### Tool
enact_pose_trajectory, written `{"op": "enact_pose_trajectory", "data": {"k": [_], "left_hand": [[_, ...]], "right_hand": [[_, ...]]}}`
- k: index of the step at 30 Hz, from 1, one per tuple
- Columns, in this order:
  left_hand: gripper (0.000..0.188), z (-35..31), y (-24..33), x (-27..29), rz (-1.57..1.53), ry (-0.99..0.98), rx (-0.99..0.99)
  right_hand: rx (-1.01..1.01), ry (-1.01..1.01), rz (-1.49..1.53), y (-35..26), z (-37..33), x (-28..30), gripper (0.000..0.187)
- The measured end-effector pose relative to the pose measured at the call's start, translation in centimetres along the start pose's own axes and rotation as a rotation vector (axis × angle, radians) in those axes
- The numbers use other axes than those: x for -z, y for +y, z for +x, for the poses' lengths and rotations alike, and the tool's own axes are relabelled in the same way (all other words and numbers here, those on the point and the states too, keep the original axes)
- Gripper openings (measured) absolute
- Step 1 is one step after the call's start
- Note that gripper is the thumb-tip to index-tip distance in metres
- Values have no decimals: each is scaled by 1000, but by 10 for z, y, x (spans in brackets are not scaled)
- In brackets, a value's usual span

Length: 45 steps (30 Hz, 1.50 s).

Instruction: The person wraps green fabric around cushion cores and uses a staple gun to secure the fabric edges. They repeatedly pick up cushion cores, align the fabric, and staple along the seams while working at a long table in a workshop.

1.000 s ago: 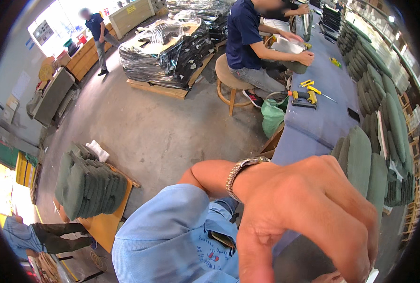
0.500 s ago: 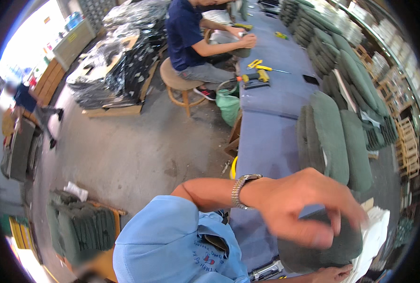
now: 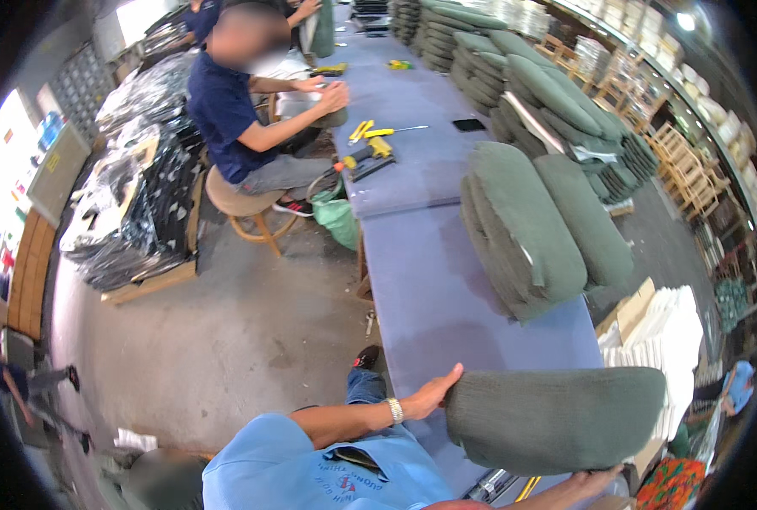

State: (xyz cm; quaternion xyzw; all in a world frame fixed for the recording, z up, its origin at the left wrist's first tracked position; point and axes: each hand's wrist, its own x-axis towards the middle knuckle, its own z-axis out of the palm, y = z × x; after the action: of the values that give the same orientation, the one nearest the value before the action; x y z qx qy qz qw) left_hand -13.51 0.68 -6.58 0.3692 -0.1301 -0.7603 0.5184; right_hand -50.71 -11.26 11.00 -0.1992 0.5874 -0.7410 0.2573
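A dark green padded cushion (image 3: 557, 425) is held over the near end of the long table. My left hand (image 3: 432, 395), with a metal watch at the wrist, grips its left end, thumb up along the edge. Under its lower right edge, my right hand (image 3: 595, 482) is closed on the cushion, its fingers partly hidden beneath it. Below the cushion, close to my body, a metal tool (image 3: 489, 484) lies partly covered; its kind does not show clearly.
The blue-covered table (image 3: 429, 272) runs away from me, bearing stacked green cushions (image 3: 527, 225) along its right side. A yellow-and-black power tool (image 3: 368, 156), a screwdriver (image 3: 395, 131) and a phone (image 3: 469, 125) lie farther off. A seated co-worker (image 3: 234, 110) works at the left edge. White folded sheets (image 3: 663, 340) stand at right.
My left hand has come down from above the cushion to grip its left end. The cushion now shows in full, lying lengthwise between both hands. The view has shifted.
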Motion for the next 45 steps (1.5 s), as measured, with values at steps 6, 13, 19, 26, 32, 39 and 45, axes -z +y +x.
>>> {"op": "enact_pose_trajectory", "data": {"k": [6,13,19,26,32,39,45], "left_hand": [[94,-18,17,15,252,460,-47],[78,-28,-17,36,334,610,217],[63,-22,-6,29,581,663,-95],[66,-26,0,9,497,597,-190],[70,-19,24,-4,169,585,-82],[51,-2,31,29,-221,562,83],[40,11,40,39,-331,503,76]], "right_hand": [[-230,-49,-63,129,-10,11,38],[-669,-231,-233,266,-63,71,38],[-621,-450,-225,148,-180,59,44],[-863,-936,-412,110,-227,43,60],[-662,-1158,-550,99,-221,7,50],[-197,-1281,-415,19,-230,-38,32],[263,-1691,340,-93,-256,-68,32]]}}
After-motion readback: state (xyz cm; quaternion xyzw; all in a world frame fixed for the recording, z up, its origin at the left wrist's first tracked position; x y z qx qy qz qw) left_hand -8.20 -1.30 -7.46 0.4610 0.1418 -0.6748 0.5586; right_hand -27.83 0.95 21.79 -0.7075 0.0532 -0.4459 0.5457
